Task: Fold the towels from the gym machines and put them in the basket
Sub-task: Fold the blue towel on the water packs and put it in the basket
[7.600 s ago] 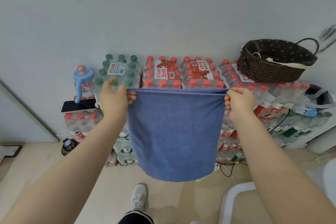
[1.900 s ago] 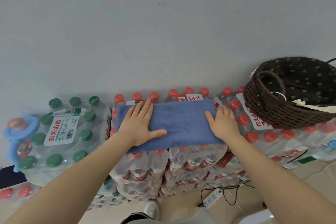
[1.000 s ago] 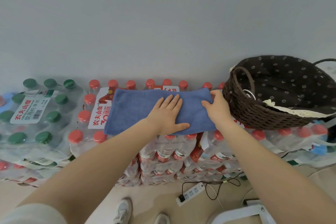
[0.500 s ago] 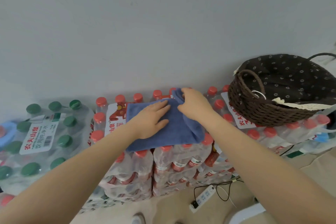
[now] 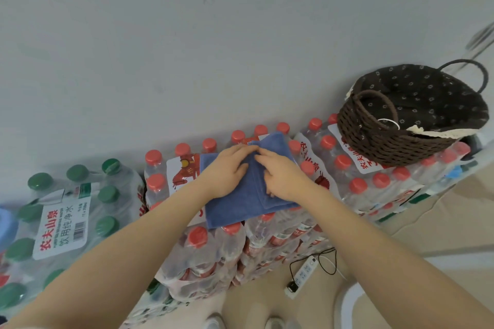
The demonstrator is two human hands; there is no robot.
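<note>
1. The blue towel (image 5: 246,195) is being folded over again on top of the red-capped water bottle packs (image 5: 315,168); compared with a second ago, when it lay as a long strip, its right end has been brought across to the left and it is now lying as a shorter, thicker block.
2. The towel is being pressed flat by the left hand (image 5: 227,171), fingers fairly straight and nothing being gripped.
3. The folded layer is being smoothed by the right hand (image 5: 280,176); its fingers are lying slightly bent on the cloth, and whether an edge is being pinched cannot be told.
4. Judged from this, folding is being nearly finished; the towel is not yet being moved to the basket (image 5: 387,147), which is standing on the packs just to the right.
5. Writing: "农夫山泉" and "饮用纯净水" are being read on the green-capped pack label (image 5: 62,224). Red characters on the labels beside the basket are too skewed to be read.
</note>
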